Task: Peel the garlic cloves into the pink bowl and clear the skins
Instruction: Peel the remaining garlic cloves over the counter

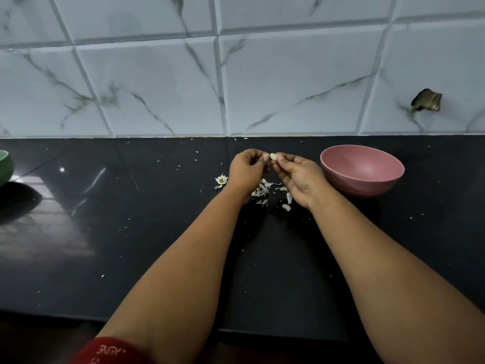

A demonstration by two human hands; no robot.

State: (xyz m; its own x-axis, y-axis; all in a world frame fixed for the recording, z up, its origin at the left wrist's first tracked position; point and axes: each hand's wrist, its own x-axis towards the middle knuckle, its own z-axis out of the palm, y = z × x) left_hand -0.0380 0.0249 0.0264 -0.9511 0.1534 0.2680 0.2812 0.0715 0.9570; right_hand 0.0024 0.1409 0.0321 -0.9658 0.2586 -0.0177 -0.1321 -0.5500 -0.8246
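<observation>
Garlic clove (pixel 273 156) pinched between left hand (pixel 245 172) and right hand (pixel 299 177); underside hidden by fingertips.

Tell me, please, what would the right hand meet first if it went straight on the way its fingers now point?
The right hand points up-left, so it would first meet the garlic clove it already pinches, then the left hand's fingertips just beyond. Depth is hard to judge.

Pale clove (pixel 273 156) up off the counter, pinched at fingertip height. Papery white skins (pixel 265 191) scattered on the dark top below it. Pink bowl (pixel 362 170) upright just to the right.
</observation>
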